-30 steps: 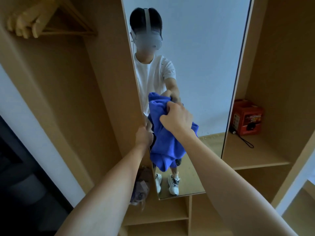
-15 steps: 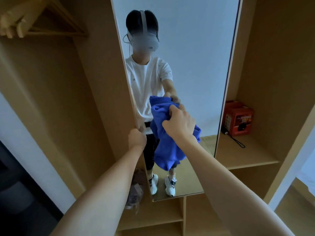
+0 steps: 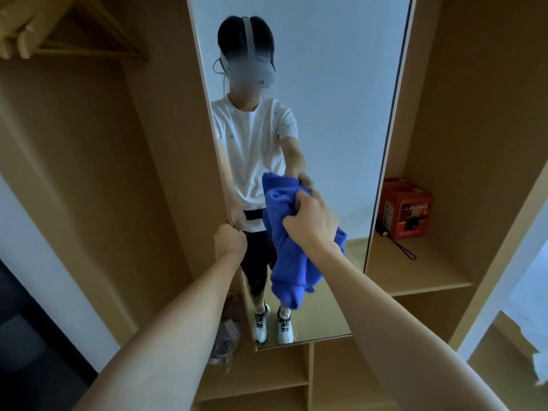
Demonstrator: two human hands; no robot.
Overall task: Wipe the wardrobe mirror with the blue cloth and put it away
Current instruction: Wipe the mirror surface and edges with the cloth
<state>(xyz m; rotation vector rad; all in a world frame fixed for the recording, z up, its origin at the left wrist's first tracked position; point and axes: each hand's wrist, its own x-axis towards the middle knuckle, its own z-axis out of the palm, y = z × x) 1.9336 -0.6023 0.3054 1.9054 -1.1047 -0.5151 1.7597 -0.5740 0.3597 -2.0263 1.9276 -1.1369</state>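
Note:
A tall wardrobe mirror [image 3: 335,99] stands in the middle of the wooden wardrobe and reflects a person in a white shirt. The blue cloth [image 3: 292,259] is bunched against the glass at about waist height, with its lower part hanging loose. My right hand [image 3: 311,222] grips the cloth's upper part and presses it to the mirror. My left hand [image 3: 230,241] is closed around the mirror's left edge, beside the cloth.
A red box [image 3: 404,207] with a black cord sits on the shelf to the right of the mirror. Wooden hangers [image 3: 74,31] hang at the top left. A crumpled bag [image 3: 226,336] lies on the lower shelf beneath my left arm.
The view has shifted a little, so the mirror sits further left in the frame. My right hand with the cloth has moved slightly down and right on the glass. My left hand keeps its grip.

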